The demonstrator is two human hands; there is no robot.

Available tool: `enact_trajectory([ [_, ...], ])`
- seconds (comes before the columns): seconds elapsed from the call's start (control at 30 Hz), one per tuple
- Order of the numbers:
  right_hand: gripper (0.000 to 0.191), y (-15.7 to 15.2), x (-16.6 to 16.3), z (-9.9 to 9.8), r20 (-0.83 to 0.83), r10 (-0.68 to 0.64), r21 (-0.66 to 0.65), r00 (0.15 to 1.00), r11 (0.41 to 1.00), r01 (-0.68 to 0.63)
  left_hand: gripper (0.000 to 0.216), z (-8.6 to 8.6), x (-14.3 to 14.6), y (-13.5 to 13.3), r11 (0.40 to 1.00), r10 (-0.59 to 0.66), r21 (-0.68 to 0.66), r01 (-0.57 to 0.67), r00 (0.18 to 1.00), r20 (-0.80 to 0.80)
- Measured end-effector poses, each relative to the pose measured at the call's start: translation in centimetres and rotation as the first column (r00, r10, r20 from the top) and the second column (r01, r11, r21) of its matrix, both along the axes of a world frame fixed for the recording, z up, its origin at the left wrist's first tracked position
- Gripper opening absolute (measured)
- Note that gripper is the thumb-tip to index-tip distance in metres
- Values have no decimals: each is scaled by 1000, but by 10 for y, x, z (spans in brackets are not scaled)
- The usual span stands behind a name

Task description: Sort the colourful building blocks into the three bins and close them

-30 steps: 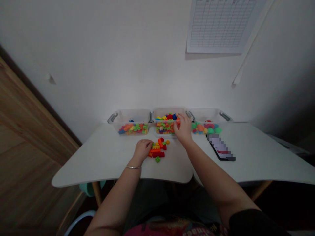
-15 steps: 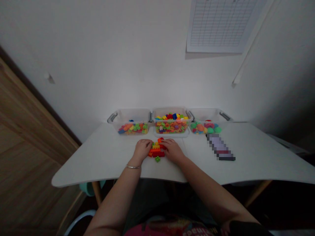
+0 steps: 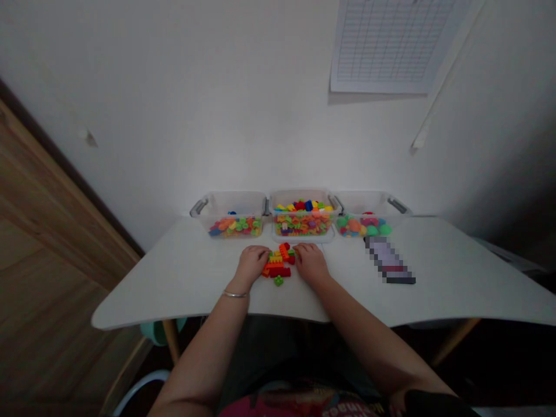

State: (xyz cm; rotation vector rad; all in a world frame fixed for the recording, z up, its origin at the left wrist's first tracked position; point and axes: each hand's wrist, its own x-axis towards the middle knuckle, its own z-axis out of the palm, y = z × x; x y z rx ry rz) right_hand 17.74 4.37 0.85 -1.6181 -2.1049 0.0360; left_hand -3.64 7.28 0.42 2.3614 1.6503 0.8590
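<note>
A small group of building bricks (image 3: 275, 265) in red, orange, yellow and green lies on the table between my hands. My left hand (image 3: 252, 264) is at its left side, fingers curled against the bricks; the exact grip is partly hidden. Against the right side of the group rests my right hand (image 3: 311, 264), its fingers loosely bent and apart, close to a green and a red brick. An orange brick (image 3: 284, 250) stands slanted at the far side. Nearer me, a single green brick (image 3: 278, 281) lies apart.
Along the wall stand three clear bins: the left bin (image 3: 234, 200) and middle bin (image 3: 302, 200) with colourful pieces, the right bin (image 3: 356, 202) with round pieces. A phone-like device (image 3: 388, 260), pixelated, lies right on the white table (image 3: 174, 284).
My right hand has drawn back a little to the right, uncovering the orange and green bricks beneath its fingers. My left hand has stayed in place.
</note>
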Motion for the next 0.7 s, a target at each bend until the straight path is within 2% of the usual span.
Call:
enact_trajectory([
  [0.17, 34, 0, 1, -4, -80, -21, 25, 997, 999, 23, 29, -2, 0, 0, 1000, -4, 10, 4, 1000, 14],
  [0.27, 30, 5, 3, 4, -264, 20, 202, 964, 979, 35, 30, -3, -1, 1, 1000, -8, 6, 8, 1000, 10],
  [0.4, 28, 19, 10, 39, -451, 124, 484, 884, 866, 126, 30, -5, -2, 3, 1000, -9, -7, 9, 1000, 3],
  [0.5, 29, 36, 16, 71, -624, 76, 486, 778, 817, 310, 30, -6, -3, 3, 1000, -2, -5, 2, 1000, 5],
  [0.57, 30, 49, 19, 87, -674, 58, 466, 736, 807, 363, 30, -6, -3, 3, 1000, -5, -7, 5, 1000, 7],
  [0.7, 28, 72, 19, 99, -635, 22, 434, 772, 837, 332, 28, -4, -4, 2, 1000, -2, -15, 2, 1000, 19],
])
